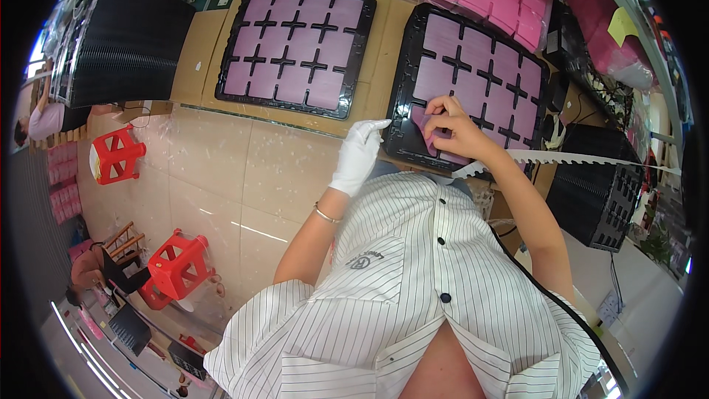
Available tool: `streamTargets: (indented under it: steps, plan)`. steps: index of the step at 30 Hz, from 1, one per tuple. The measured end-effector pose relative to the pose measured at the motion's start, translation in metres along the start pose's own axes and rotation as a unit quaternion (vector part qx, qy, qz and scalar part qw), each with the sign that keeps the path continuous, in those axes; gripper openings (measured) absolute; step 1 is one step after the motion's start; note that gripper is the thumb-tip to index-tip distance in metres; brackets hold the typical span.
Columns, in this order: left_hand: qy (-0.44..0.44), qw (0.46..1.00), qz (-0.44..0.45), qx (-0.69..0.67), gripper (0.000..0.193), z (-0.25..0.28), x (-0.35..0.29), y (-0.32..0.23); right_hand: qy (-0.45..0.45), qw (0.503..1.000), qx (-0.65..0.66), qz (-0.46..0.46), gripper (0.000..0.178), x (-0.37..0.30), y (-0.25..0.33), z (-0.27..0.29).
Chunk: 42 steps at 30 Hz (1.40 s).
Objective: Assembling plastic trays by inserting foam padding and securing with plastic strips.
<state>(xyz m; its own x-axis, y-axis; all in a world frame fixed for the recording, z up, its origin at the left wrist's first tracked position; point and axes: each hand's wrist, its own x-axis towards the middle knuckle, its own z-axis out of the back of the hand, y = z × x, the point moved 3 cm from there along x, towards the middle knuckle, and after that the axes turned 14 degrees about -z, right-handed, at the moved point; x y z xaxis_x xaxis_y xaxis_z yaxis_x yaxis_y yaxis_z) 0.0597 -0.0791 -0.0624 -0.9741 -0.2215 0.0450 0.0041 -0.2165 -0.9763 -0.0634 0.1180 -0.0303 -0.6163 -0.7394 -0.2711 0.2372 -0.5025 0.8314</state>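
One bare right hand (456,129) pinches a pink piece (430,140); gloved left hand (358,155), grip unclear, sits by the black tray (402,107)!

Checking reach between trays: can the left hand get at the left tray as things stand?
Probably yes: the left hand is close to the near right corner of the left tray, with nothing visible between them. It also sits by the right tray; whether it touches that is hard to tell.

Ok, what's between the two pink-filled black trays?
Head view: a strip of brown surface between left tray and right tray, gloved left hand at its near end.
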Motion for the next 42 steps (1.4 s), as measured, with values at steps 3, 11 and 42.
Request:
streamTargets:
  steps: [3, 11, 42]
  plan:
    - [-0.001, 1.000, -0.007, 0.003, 0.026, 0.001, 0.000, -0.001, 0.002, 1.000, -0.001, -0.008, 0.015, 0.000, 0.002, 0.004]
    - [-0.001, 1.000, -0.013, -0.016, 0.025, 0.000, 0.000, -0.001, 0.011, 1.000, 0.000, 0.003, 0.019, -0.001, -0.002, 0.006]
    - [-0.029, 0.957, -0.010, 0.288, 0.044, -0.031, 0.014, -0.050, -0.679, 0.732, -0.056, 0.013, 0.041, -0.184, 0.033, 0.080]
